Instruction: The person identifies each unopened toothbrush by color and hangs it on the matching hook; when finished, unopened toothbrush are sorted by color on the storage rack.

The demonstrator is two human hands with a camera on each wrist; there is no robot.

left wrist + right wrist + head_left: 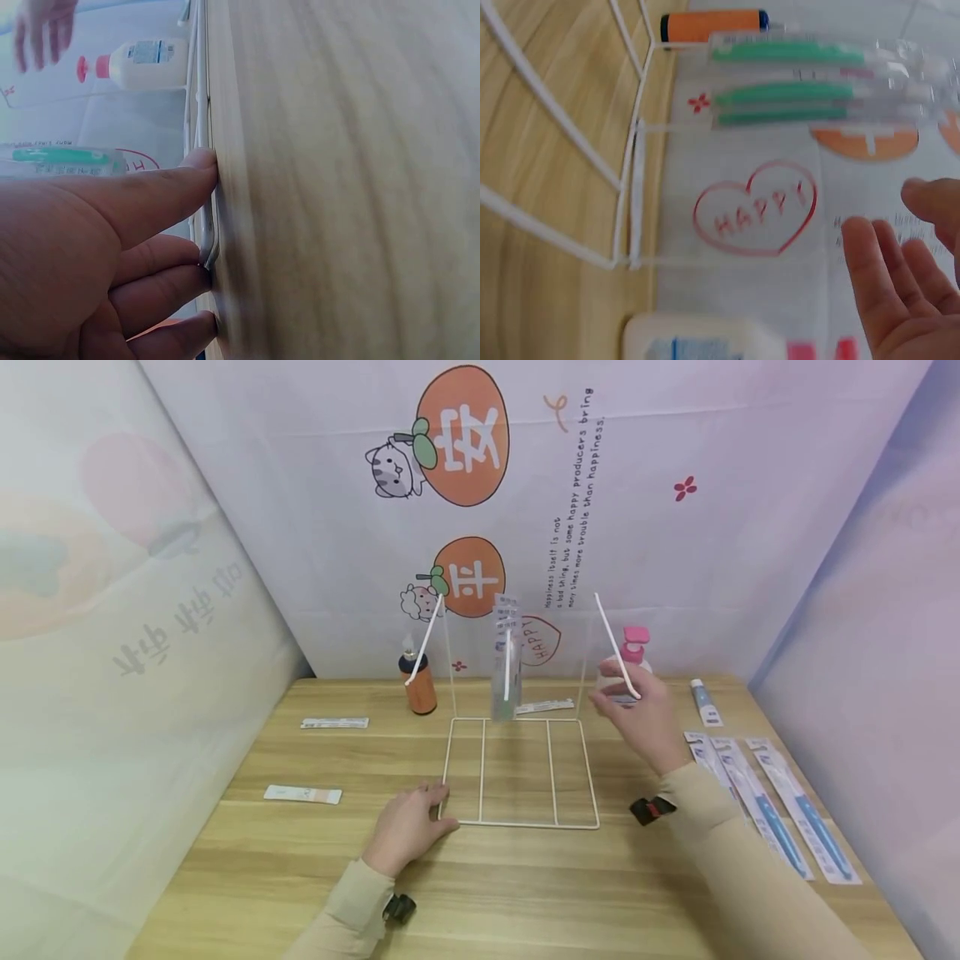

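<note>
A white wire rack (482, 777) stands on the table, with three prongs sticking out at its top. My left hand (408, 828) holds its front left base corner, thumb on the front wire and fingers by the side wire, low against the tabletop. On the middle prong hang several packaged toothbrushes (506, 672) with green handles (787, 51). My right hand (641, 710) is raised behind the right prong (617, 643) in the head view. Its fingers are spread loosely and hold nothing, as the right wrist view shows (900, 300).
A white pump bottle (150, 64) with a pink top stands back right, an orange bottle (421, 685) back left. On the right lie a toothpaste tube (705, 703) and three packaged blue toothbrushes (806, 814). Slim packets (302, 794) lie left, another (545, 706) behind the rack.
</note>
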